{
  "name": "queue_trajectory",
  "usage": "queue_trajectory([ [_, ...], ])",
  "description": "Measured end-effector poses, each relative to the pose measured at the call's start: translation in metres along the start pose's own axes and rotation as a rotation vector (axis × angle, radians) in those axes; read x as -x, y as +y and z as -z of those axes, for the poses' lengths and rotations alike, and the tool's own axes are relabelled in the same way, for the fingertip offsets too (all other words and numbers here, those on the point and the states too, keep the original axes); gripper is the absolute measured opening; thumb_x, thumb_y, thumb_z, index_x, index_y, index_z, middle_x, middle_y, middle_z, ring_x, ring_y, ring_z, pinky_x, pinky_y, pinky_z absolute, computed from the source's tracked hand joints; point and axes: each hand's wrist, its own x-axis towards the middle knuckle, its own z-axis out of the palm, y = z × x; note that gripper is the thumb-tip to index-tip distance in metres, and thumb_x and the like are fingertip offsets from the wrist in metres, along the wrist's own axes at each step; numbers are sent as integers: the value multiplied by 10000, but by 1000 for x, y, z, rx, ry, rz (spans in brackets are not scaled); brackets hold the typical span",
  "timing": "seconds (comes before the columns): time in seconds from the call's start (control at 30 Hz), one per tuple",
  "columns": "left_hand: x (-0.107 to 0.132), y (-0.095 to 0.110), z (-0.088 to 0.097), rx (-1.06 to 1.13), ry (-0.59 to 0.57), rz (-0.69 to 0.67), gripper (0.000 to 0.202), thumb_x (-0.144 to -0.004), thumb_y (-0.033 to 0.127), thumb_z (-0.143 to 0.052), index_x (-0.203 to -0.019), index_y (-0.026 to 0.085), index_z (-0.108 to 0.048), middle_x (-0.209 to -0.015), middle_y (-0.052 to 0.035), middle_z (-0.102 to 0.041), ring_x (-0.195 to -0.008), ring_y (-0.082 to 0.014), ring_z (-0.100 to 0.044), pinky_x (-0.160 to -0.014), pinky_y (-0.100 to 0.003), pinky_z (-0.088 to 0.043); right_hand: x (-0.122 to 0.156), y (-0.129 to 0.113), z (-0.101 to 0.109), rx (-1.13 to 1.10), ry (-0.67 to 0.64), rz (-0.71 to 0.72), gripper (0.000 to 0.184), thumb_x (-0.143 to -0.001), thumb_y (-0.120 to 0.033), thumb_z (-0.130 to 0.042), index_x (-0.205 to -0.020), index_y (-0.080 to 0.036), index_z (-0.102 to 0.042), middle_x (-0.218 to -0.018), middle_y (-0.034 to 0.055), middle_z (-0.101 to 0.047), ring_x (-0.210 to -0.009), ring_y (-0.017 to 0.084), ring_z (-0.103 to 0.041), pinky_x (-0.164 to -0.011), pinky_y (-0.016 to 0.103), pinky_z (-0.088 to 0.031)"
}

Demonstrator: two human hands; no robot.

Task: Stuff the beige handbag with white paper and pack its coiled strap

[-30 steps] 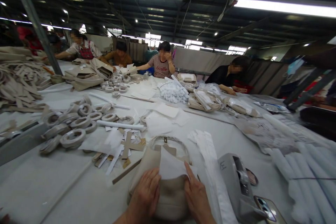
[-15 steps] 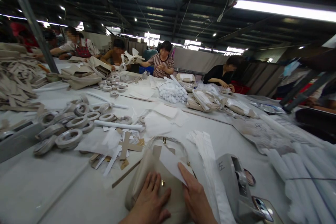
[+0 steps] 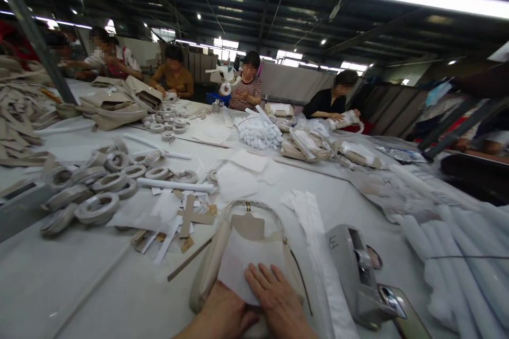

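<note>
A beige handbag (image 3: 207, 267) lies on the table in front of me, its braided handle pointing away. Over its front is a thin white paper sheet (image 3: 234, 257), which hides the gold clasp. My left hand (image 3: 222, 310) is curled at the sheet's lower left edge, thumb towards the right; its fingertips are hidden. My right hand (image 3: 274, 294) lies flat on the lower right of the paper, fingers stretched out. Beyond the sheet's top edge shows a taupe tab (image 3: 248, 226) inside the handle loop. A thin dark strap (image 3: 300, 280) runs down the bag's right side.
Tape rolls (image 3: 97, 207) and card scraps (image 3: 186, 217) lie left. Right of the bag are white tissue strips (image 3: 314, 238), a grey tape dispenser (image 3: 353, 275), a phone (image 3: 401, 310) and bundled white foam rolls (image 3: 445, 270). Co-workers sit across the table (image 3: 119, 265).
The white sheet has come down flat over the bag's front. My right hand has gone from pinching it to lying open on it. My left hand has shifted lower and curled.
</note>
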Motion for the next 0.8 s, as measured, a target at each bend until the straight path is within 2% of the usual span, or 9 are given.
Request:
queue_trajectory([
  [0.2, 0, 0, -1, 6, -9, 8, 595, -873, 502, -522, -1418, 344, -344, -1501, 4, -296, -1359, -275, -326, -1158, -434, -221, 2, 5, 6, 2, 44, 78, 557, -846, -60, -468, -1370, -245, -428, -1393, 25, -502, -1216, 223, -511, -1020, 409, -405],
  [0.33, 2, 1, -2, -41, -8, 18, 563, -888, 486, -508, -1409, 326, -367, -1482, -6, -330, -1356, -283, -328, -1142, -439, -259, 1, 4, 10, 12, 64, 101, 523, -862, -87, -471, -1359, -247, -441, -1383, 20, -514, -1197, 225, -526, -1003, 398, -412],
  [0.53, 3, 0, -4, -68, -54, 8, 608, -912, 561, -414, -1447, 313, -265, -1510, -15, -219, -1385, -290, -255, -1156, -494, -182, 0, 7, 13, 33, 101, 150, 467, -893, -103, -464, -1334, -256, -461, -1339, 13, -558, -1153, 189, -554, -996, 364, -406],
  [0.7, 2, 4, 1, -72, -66, 27, 603, -920, 535, -425, -1443, 269, -286, -1503, -44, -222, -1383, -297, -257, -1155, -504, -170, -2, 6, 13, 4, 68, 122, 450, -895, -117, -484, -1324, -253, -470, -1346, 13, -551, -1156, 209, -558, -991, 385, -417],
  [0.8, 2, 5, 2, -61, -57, 23, 573, -905, 490, -489, -1421, 286, -345, -1493, -27, -273, -1376, -289, -280, -1155, -468, -200, -3, 5, 13, -35, 45, 86, 441, -896, -130, -486, -1319, -255, -478, -1347, 13, -549, -1170, 216, -551, -996, 395, -420],
])
